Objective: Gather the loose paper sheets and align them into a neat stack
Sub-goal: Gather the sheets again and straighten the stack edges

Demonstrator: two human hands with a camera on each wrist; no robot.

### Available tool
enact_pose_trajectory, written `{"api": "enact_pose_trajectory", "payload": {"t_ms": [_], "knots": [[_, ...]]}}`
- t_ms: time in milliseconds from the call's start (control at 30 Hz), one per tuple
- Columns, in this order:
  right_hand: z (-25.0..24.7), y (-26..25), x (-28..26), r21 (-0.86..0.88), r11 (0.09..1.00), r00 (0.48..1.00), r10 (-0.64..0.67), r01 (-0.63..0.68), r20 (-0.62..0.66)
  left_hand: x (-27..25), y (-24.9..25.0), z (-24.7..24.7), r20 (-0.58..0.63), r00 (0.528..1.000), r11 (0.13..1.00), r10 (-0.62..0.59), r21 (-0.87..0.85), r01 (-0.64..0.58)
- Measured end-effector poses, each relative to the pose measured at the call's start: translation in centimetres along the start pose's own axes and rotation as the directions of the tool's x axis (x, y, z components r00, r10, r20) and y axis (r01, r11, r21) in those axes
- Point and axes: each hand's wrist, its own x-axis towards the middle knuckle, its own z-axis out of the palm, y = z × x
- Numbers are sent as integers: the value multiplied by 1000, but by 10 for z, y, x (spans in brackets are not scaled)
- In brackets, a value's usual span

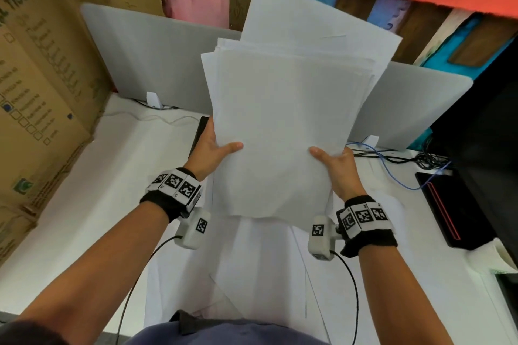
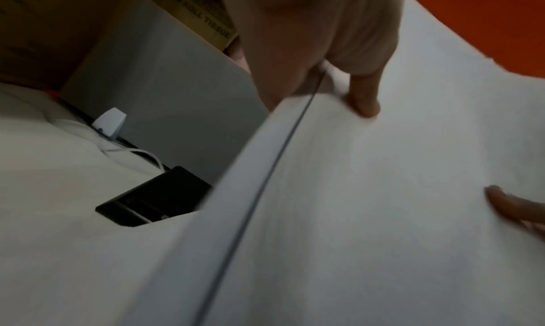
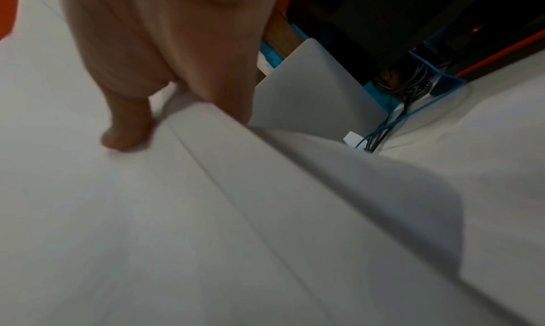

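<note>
Left hand (image 1: 215,145) and right hand (image 1: 335,165) are pinching the sheets (image 1: 283,126) at 9 and 3 o'clock, thumbs on top, raised above the tabletop (image 1: 92,204). Top edges are fanning unevenly. More paper (image 1: 266,274) is lying below at 6 o'clock.
</note>
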Motion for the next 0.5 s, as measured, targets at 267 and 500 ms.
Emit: {"api": "enact_pose_trajectory", "payload": {"t_ms": [267, 500], "knots": [[4, 2, 3, -3, 1000, 999, -3, 2, -49, 0, -8, 4, -91, 995, 999, 35, -10, -36], [3, 26, -7, -27, 998, 998, 54, -53, 35, -6, -17, -2, -71, 997, 999, 35, 7, -35]]}}
